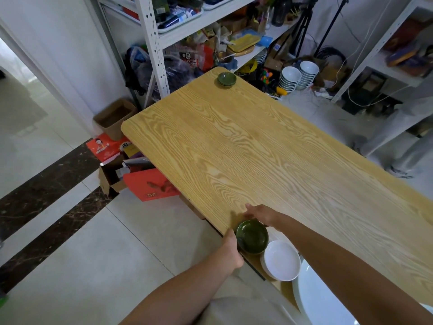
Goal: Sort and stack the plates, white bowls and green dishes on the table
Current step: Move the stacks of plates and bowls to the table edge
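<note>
A stack of green dishes (252, 236) stands at the near left edge of the wooden table (257, 148). My left hand (230, 250) grips its left side and my right hand (260, 214) curls round its far side. Just right of it sits a stack of white bowls (281, 260). White plates (316, 299) lie at the bottom right, partly hidden by my right arm. A second small stack of green dishes (226, 79) rests at the table's far corner.
Shelving (154, 43) packed with clutter stands behind the table. On the floor are stacked white bowls (297, 77), a cardboard bin (114, 118) and red boxes (150, 184). Another shelf unit (386, 55) stands at the right.
</note>
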{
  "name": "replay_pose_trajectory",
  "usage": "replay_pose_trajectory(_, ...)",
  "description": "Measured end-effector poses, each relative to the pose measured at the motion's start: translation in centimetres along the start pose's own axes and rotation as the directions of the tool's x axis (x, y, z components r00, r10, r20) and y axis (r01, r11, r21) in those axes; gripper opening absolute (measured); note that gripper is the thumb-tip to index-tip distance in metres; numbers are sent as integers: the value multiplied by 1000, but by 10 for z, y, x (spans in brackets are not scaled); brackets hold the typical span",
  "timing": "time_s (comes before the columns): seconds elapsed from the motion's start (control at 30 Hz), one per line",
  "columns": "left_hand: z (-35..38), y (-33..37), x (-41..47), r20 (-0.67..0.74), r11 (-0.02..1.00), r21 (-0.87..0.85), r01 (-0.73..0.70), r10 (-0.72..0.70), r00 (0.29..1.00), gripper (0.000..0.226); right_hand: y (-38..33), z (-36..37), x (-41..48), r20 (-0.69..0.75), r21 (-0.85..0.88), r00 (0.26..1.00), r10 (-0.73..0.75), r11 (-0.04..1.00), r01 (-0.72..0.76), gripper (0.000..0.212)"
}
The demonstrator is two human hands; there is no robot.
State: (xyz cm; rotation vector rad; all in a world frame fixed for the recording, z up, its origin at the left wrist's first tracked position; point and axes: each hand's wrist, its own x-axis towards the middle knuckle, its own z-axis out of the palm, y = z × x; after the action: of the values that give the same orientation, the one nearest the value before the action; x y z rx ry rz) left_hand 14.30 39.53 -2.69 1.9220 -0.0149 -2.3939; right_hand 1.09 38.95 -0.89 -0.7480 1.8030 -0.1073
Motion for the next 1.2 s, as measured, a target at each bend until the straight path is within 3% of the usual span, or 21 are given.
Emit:
replay_pose_trajectory(0.13,4,0,-4,-14,995,-96,-8,6,1000,78,11,-2,-2,-129,106,986,106,990,-93,57)
replay_pose_trajectory(0.37,12,0,-4,20,984,-171,-45,49,999,75,5,21,-4,-177,19,970,167,986,-167,62)
replay_pose_trajectory(0.8,-10,31,-2,67,997,-14,-81,81,994,81,4,19,9,-228,14,961,154,988,-155,58)
replay_pose_trajectory(0.87,-24,58,-2,-8,986,61,-157,157,988,78,-1,9,11,-256,-21,958,130,990,-140,64)
replay_pose_trajectory(0.9,-32,75,0,-72,968,135,-209,220,973,76,1,2,16,-263,-57,958,112,990,-131,77)
replay_pose_trajectory(0.97,-51,106,-4,-159,850,411,-330,423,892,71,7,-10,36,-291,-195,956,45,975,-106,102)
replay_pose_trajectory(1.0,-62,122,-6,-149,712,601,-362,545,825,70,2,-15,36,-319,-262,947,39,957,-128,110)
replay_pose_trajectory(1.03,-75,138,-9,-87,506,786,-356,660,746,71,-8,-21,29,-350,-317,936,39,935,-157,107)
replay_pose_trajectory(1.07,-88,153,-15,-4,277,909,-310,751,660,73,-19,-26,20,-395,-361,919,16,917,-171,90)
replay_pose_trajectory(1.13,-110,188,-20,174,-112,983,-148,832,527,77,-36,-38,18,-460,-430,886,-60,888,-163,66)
replay_pose_trajectory(1.2,-118,223,-29,321,-369,929,9,820,475,78,-52,-51,25,-492,-448,867,-79,877,-174,69)
